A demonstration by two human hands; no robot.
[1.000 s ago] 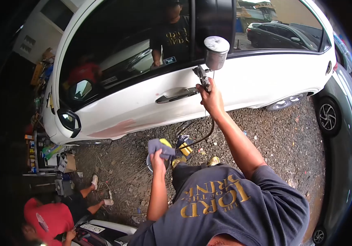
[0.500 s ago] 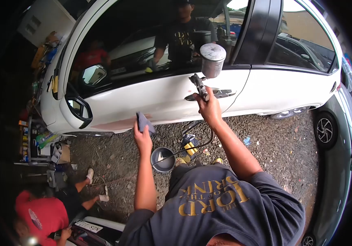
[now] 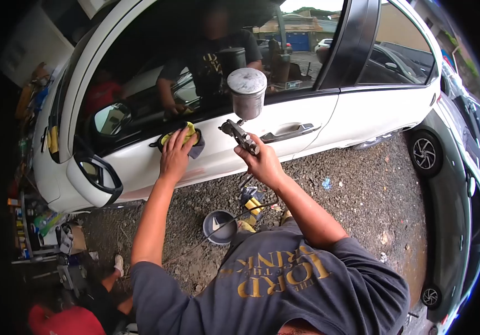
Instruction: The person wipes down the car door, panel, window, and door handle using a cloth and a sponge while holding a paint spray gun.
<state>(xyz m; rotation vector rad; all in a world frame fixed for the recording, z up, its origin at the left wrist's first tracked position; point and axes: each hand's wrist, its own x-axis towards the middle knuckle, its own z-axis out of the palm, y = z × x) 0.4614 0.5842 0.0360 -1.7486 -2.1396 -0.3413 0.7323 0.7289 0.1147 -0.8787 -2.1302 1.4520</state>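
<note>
My left hand presses a yellow and grey cloth against the white front door of a car, just below the window. Its fingers lie over the cloth, which bunches out around them. Held in my right hand is a paint spray gun with a round metal cup on top. The gun is in front of the door, left of the door handle. A dark hose passes below my right forearm. Faint pinkish patches show on the door's lower part.
A bucket stands on the gravel near my feet. The side mirror juts out at left. A grey car is parked at right. Another person in a red shirt is low at left, near cluttered shelves.
My left hand has moved up with the cloth, from the door's lower part to just under the window. The spray gun appears further left and lower, still in my right hand. The view has shifted.
</note>
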